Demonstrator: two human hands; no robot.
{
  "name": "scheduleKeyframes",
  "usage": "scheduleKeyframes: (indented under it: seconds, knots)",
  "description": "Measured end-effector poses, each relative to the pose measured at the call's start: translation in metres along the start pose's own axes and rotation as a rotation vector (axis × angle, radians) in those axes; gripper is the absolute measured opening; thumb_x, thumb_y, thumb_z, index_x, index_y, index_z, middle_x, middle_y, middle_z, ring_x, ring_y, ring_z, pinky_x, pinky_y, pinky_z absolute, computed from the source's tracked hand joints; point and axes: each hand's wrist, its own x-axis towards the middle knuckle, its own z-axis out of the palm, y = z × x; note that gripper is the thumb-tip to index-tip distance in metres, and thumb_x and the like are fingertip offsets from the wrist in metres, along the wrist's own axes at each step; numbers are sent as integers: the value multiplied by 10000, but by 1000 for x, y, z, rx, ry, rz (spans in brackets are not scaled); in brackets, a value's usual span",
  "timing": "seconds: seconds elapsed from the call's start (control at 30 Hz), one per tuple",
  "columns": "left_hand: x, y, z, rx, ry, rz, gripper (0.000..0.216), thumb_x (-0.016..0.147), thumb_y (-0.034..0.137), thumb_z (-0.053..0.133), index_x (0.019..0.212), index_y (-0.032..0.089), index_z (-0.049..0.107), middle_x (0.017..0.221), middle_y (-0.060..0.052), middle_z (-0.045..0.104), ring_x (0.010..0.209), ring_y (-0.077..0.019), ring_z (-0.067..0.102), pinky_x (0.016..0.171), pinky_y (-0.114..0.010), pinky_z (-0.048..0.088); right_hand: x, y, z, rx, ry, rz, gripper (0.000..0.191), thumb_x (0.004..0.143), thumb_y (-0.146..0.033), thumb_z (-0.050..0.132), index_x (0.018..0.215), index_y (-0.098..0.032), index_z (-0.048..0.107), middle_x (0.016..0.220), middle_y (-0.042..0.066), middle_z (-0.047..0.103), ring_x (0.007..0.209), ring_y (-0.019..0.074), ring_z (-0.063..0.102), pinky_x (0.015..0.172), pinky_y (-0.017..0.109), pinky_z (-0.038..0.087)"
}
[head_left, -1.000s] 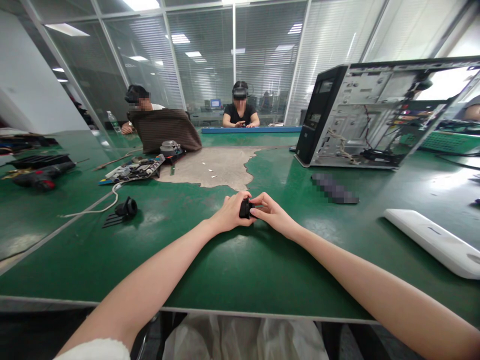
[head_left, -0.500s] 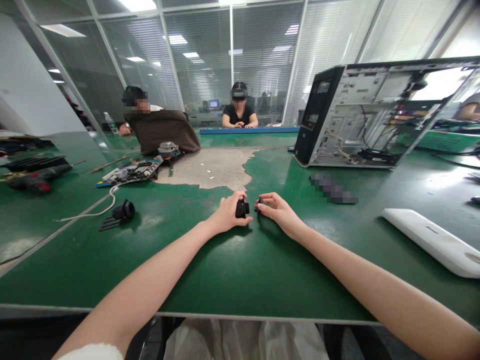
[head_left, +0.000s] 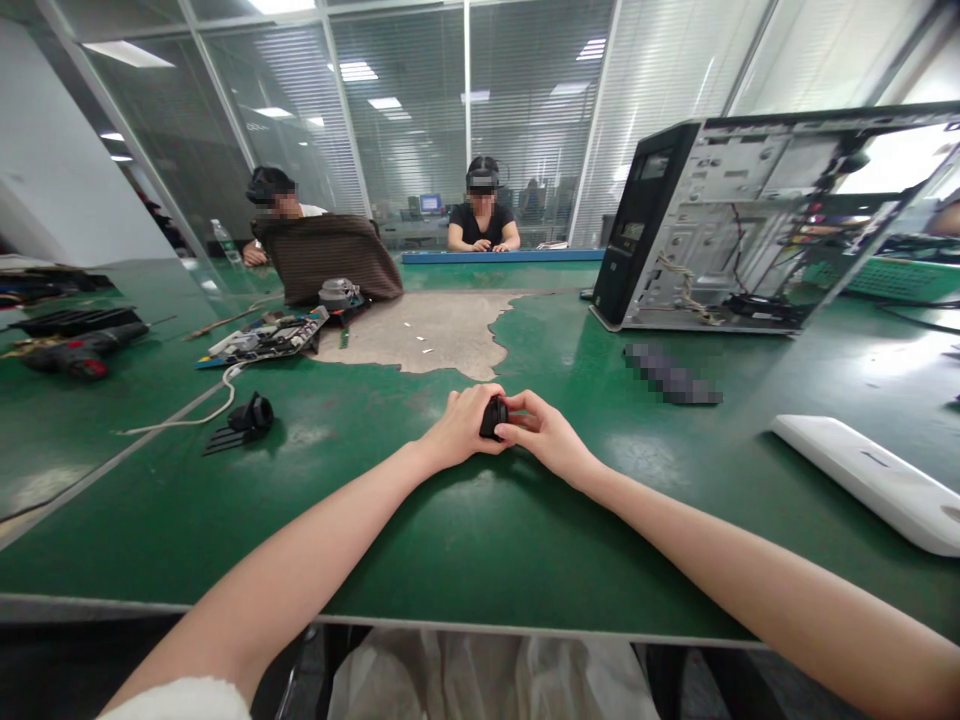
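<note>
My left hand [head_left: 470,428] is closed round a small black round part [head_left: 491,418], held just above the green table. From the right side my right hand [head_left: 541,436] meets it, thumb and fingers pinching a thin black cap-like piece [head_left: 503,410] against the part's end. Fingers cover much of both pieces, so I cannot tell whether they are joined. Away to the left a black fitting with a round end and flat prongs [head_left: 251,416] lies on the table.
An open computer case [head_left: 720,230] stands at the back right. A long white casing [head_left: 862,480] lies at right, near a blurred dark object [head_left: 670,375]. Circuit boards [head_left: 262,338], a white cable [head_left: 225,400] and a power tool [head_left: 86,350] are at left. Two people sit across the table.
My right hand has moved left to my left hand, bringing the thin black piece against the black round part. The gap between the hands has closed.
</note>
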Motion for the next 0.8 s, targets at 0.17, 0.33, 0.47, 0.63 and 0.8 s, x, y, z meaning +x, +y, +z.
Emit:
scheduleKeyframes:
  seconds: [0.17, 0.33, 0.47, 0.63, 0.8]
  knots:
    - [0, -2, 2, 1, 10, -3, 554, 660, 385, 639, 1096, 233, 331, 1077, -38, 505, 979, -236, 493, 813, -363, 313, -4, 1, 3, -86, 57, -91, 143, 748, -256, 565, 875, -202, 526, 973, 37, 582, 990, 196, 561, 834, 342, 466]
    - [0, -1, 2, 21, 18, 8, 570, 656, 406, 645, 1096, 231, 328, 1087, -41, 504, 979, -234, 492, 812, -359, 318, 3, 2, -2, 6, 25, -45, 164, 725, -260, 591, 846, -194, 501, 887, 19, 595, 858, 170, 600, 791, 340, 478]
    - [1, -1, 0, -1, 20, 22, 552, 664, 406, 640, 1087, 238, 328, 1085, -32, 508, 971, -222, 498, 812, -351, 318, 6, 5, -4, -24, 8, -49, 185, 728, -259, 589, 879, -190, 507, 929, 29, 581, 878, 160, 578, 830, 344, 459]
    - [1, 0, 0, -21, 23, 6, 555, 651, 366, 650, 1083, 242, 325, 1071, -22, 513, 948, -214, 510, 805, -344, 314, 3, 9, -6, -21, -75, -67, 173, 752, -258, 571, 878, -206, 464, 901, 13, 560, 853, 152, 580, 754, 320, 487]
    - [0, 0, 0, -21, 19, 8, 550, 662, 377, 641, 1091, 239, 325, 1089, -33, 505, 976, -223, 501, 810, -350, 311, 2, 7, -3, -65, -30, -110, 137, 771, -285, 552, 852, -204, 477, 854, 1, 545, 798, 140, 574, 715, 297, 488]
